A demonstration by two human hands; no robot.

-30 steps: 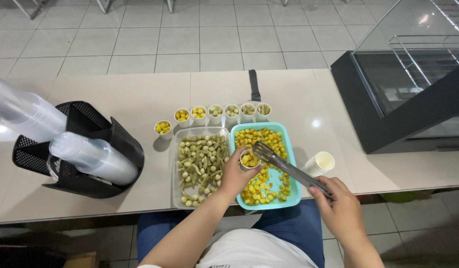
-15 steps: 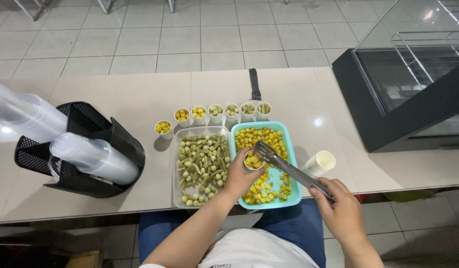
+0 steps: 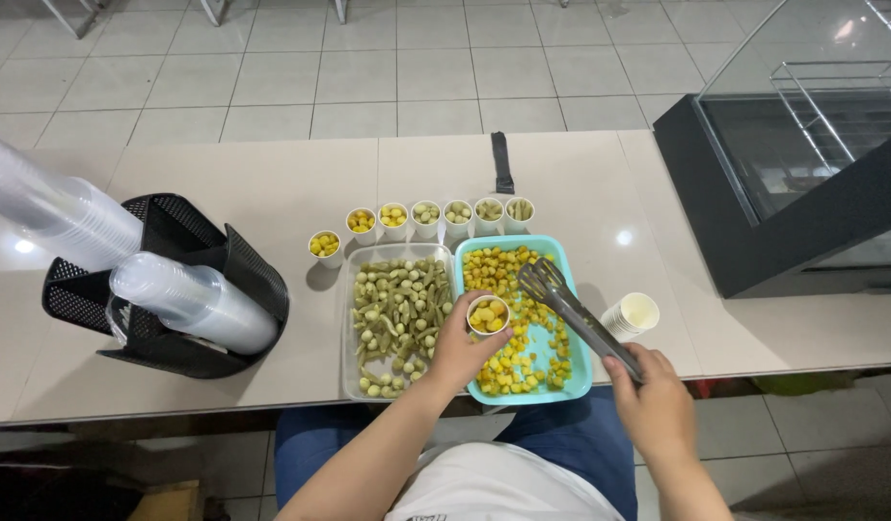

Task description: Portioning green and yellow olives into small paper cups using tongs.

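— What's nearest the camera?

— The two hands. The right hand (image 3: 651,391) is wrapped around the handle end of a pair of dark tongs (image 3: 573,311), fingers closed on it. The tong tips sit over the yellow pieces in the turquoise tray (image 3: 580,378), and the jaws look nearly together; I can't tell whether they pinch anything.

— And the other one?

— The left hand (image 3: 457,352) grips a small paper cup (image 3: 488,315) by its side wall, fingers curled around it. The cup is held over the near-left part of the turquoise tray, upright, already holding several yellow pieces.

— How would that cup handle?

— I'd judge it light and thin-walled, so easy to dent. A gentle hold around the middle of the wall, as now, seems best; squeezing at the rim could buckle it. The pieces look small, rounded and maybe slick, so the tongs should close softly.

— What lies beside it?

— Just left, touching the turquoise tray, is a clear tray (image 3: 348,318) of greenish and pale pieces. To the right, a short stack of empty cups (image 3: 633,314) lies tipped on the table (image 3: 224,183).

— Farther out?

— A row of filled cups (image 3: 425,219) stands just beyond both trays. Left of that, a black mesh holder (image 3: 190,227) carries long sleeves of clear plastic lids (image 3: 190,301). A glass display case (image 3: 802,135) stands at far right.
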